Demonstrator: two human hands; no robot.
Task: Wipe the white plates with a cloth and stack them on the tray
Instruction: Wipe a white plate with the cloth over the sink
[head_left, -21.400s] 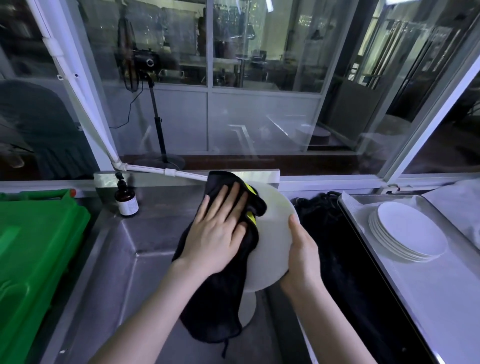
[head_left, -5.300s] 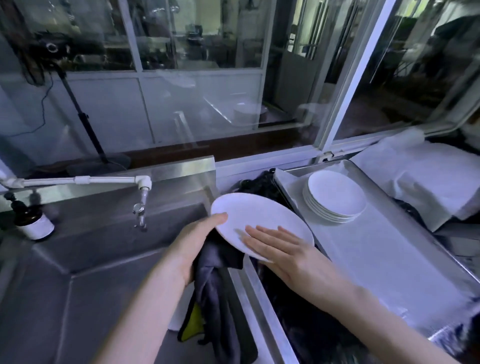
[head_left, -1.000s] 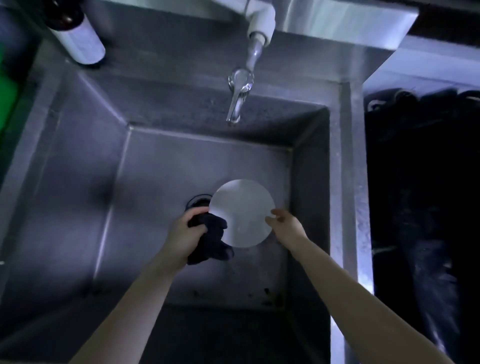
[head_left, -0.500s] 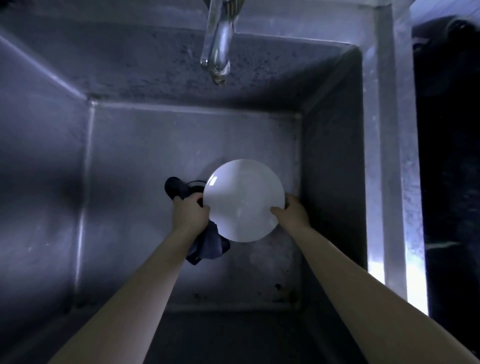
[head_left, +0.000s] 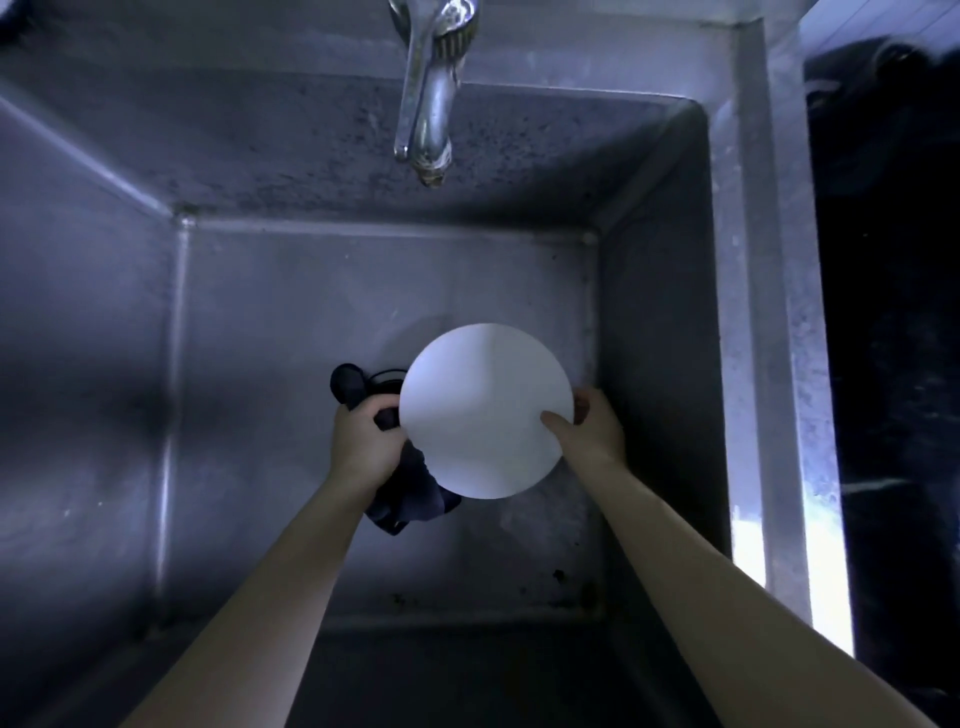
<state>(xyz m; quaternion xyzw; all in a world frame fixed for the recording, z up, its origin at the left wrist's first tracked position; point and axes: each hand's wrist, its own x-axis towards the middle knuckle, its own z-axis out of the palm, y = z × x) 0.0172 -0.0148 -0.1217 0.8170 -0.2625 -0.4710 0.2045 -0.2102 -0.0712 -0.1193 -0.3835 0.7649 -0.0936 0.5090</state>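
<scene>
Down in the sink (head_left: 649, 291), the right hand (head_left: 595, 428) pinches the plate's (head_left: 485, 410) rim while the left hand (head_left: 363, 441) clutches the cloth (head_left: 408, 501) beside it. Wiping and stacking this plate remain; the tray is out of view.

**Q:** How are the arms posed?

**A:** Both bare forearms reach forward and downward from the lower edge of the view and converge. The left forearm (head_left: 270, 597) enters at lower left, the right forearm (head_left: 701, 597) at lower right. The wrists are roughly straight.

**Q:** And the hands?

**A:** The left hand (head_left: 363, 441) shows its back, with fingers curled round a dark cloth (head_left: 410, 499). Whether it also touches the plate (head_left: 485, 410) is unclear in the dim view. The right hand (head_left: 592, 431) pinches the plate's right rim, thumb laid on the upper face and fingers curled behind the edge.
</scene>
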